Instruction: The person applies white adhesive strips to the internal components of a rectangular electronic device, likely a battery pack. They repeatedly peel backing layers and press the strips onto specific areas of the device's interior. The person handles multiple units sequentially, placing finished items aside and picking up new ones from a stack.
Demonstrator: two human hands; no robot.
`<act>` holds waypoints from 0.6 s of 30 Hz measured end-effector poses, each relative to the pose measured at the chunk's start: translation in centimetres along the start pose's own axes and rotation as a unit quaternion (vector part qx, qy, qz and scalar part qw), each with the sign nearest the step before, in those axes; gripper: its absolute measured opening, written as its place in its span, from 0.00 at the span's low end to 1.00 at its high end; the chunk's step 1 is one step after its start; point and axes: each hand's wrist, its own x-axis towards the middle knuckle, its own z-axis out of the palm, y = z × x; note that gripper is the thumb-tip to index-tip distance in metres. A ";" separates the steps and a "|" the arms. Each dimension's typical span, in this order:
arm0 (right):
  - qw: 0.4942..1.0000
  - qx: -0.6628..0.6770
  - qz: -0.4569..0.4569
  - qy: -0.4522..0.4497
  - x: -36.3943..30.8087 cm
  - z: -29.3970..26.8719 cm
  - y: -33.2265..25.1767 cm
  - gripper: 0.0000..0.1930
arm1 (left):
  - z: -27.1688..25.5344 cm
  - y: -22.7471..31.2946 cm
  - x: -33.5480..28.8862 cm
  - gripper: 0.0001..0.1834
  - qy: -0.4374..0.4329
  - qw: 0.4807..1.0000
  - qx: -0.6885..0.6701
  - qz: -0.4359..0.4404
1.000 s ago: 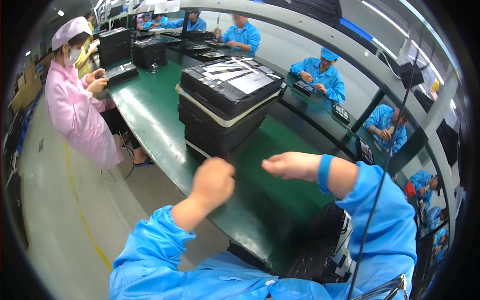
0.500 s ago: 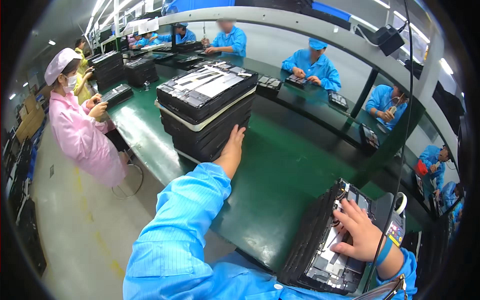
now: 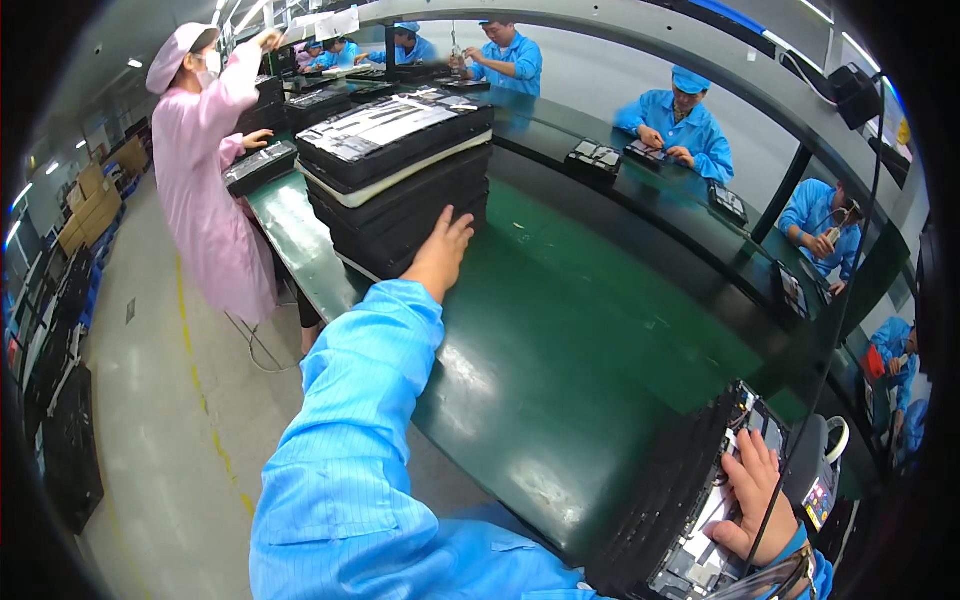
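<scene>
A tall stack of black trays (image 3: 405, 218) stands on the green table to the left, with a pale layer between the trays near the top. Flat electronic parts in silver and black fill the uppermost tray. My left hand (image 3: 442, 254) rests against the right side of this stack, fingers spread and nothing gripped. At the lower right, a second stack of black trays (image 3: 668, 490) carries similar parts. My right hand (image 3: 757, 500) lies on top of it with its fingers apart. Its wrist is partly hidden by a cable and a band.
The green table (image 3: 540, 370) extends between both stacks. Right of the nearer stack sits a dark device (image 3: 822, 470) with coloured buttons. A black cable (image 3: 838, 330) hangs in front. A person in pink (image 3: 205, 190) stands at the left, and several workers in blue (image 3: 690, 125) sit beyond the table.
The view has swung left. My left hand and the tall stack have shifted away to the left along the table. The person in pink has straightened and raised an arm.
</scene>
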 end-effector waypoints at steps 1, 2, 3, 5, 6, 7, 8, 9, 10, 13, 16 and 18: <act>1.000 -0.008 0.001 -0.010 0.1 0.1 0.5 0.46 | 0.8 -0.6 -0.1 0.26 -0.003 1.000 0.002 -0.001; 1.000 -0.008 0.003 -0.008 0.3 0.3 1.2 0.46 | 1.6 -1.3 -0.1 0.26 -0.009 1.000 0.006 -0.001; 1.000 -0.011 0.005 -0.007 0.4 0.7 1.8 0.47 | 2.4 -1.7 0.0 0.26 -0.011 1.000 0.009 -0.001; 0.998 0.010 -0.042 0.047 0.1 1.9 3.7 0.44 | 3.6 -2.4 0.3 0.26 -0.012 1.000 0.020 0.001; 0.997 0.004 -0.049 0.058 0.2 2.4 4.3 0.44 | 4.4 -2.5 0.4 0.26 -0.004 1.000 0.025 -0.007; 0.996 -0.002 -0.057 0.069 0.3 2.7 4.6 0.43 | 5.3 -2.7 0.6 0.26 -0.001 1.000 0.023 -0.012; 0.996 0.004 -0.049 0.079 0.4 3.0 4.8 0.43 | 6.4 -3.0 0.7 0.25 0.001 1.000 0.021 -0.017; 0.995 0.029 -0.042 0.087 0.5 3.3 4.9 0.43 | 7.2 -3.2 1.0 0.25 0.007 1.000 0.021 -0.019; 0.994 0.052 -0.033 0.094 0.5 3.5 4.8 0.43 | 7.8 -3.5 1.1 0.25 0.006 1.000 0.019 -0.019; 0.992 0.052 -0.037 0.105 0.2 3.7 6.0 0.42 | 9.3 -4.4 1.1 0.26 0.006 1.000 0.021 -0.021; 0.995 0.035 -0.015 0.094 0.3 3.9 5.8 0.44 | 12.0 -6.3 0.5 0.26 0.005 1.000 0.025 -0.013; 0.994 0.049 -0.015 0.101 0.5 4.0 5.7 0.44 | 13.3 -6.5 0.0 0.26 -0.008 1.000 0.011 -0.022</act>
